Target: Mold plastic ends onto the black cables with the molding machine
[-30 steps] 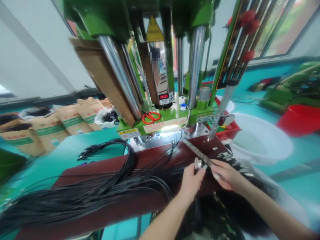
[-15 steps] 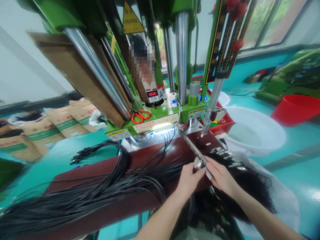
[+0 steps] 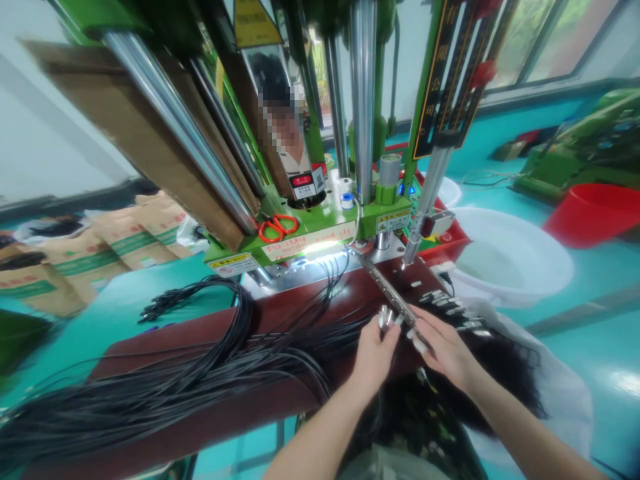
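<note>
My left hand (image 3: 373, 353) is closed around a few silver cable connectors (image 3: 386, 316), whose metal ends stick up above the fingertips. My right hand (image 3: 445, 347) grips the near end of a long, narrow metal bar (image 3: 393, 297) with small slots along it. The bar slants away over the brown table (image 3: 300, 303), its far end at the press's metal base plate (image 3: 280, 277). Small whitish pieces show by the right fingertips, too blurred to name. Black cables (image 3: 190, 393) lie in a thick bundle to the left of my hands.
A green press (image 3: 235, 250) with steel columns stands ahead, orange-handled scissors (image 3: 278, 228) on its ledge. Cables with silver ends (image 3: 465, 313) lie at right, beside a white tub (image 3: 515, 260) and a red bucket (image 3: 580, 213). Paper sacks (image 3: 75, 267) stand at left.
My left hand has drawn slightly left, away from the bar, and the connectors in it now point up. My right hand stays on the bar. The view has shifted slightly.
</note>
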